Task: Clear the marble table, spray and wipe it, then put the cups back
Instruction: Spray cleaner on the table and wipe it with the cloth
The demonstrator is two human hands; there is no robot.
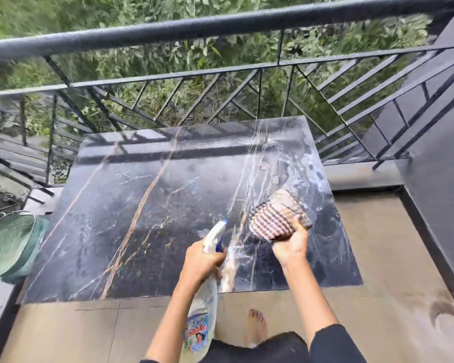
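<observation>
Above table (116, 218) edge, bottle (206, 297) aims away.

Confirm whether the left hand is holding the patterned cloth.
No, the left hand grips the spray bottle, while the right hand holds the patterned cloth over the marble table.

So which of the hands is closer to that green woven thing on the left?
Left. The left hand, gripping the spray bottle, is over the near edge of the table, right of the green woven thing; the right hand, holding the cloth, is farther right.
</observation>
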